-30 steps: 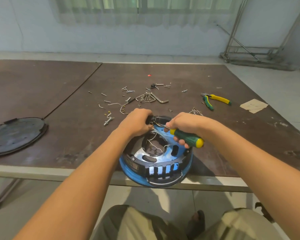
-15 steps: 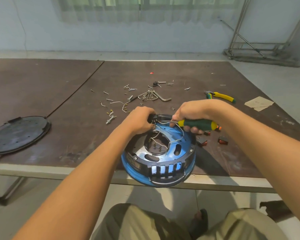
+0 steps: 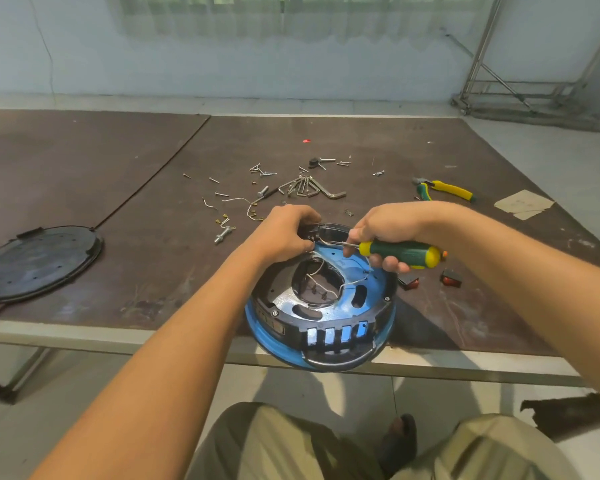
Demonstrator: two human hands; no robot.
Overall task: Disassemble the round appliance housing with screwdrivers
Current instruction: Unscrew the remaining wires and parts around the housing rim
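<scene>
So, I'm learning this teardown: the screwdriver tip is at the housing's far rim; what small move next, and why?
Probably seat the tip and turn it. The right hand grips the screwdriver, its shaft aimed at the black part the left hand holds on the far rim of the housing.

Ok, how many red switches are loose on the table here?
2: one switch beside the housing, under the screwdriver handle; the other further right. The right hand may hide more.
</scene>
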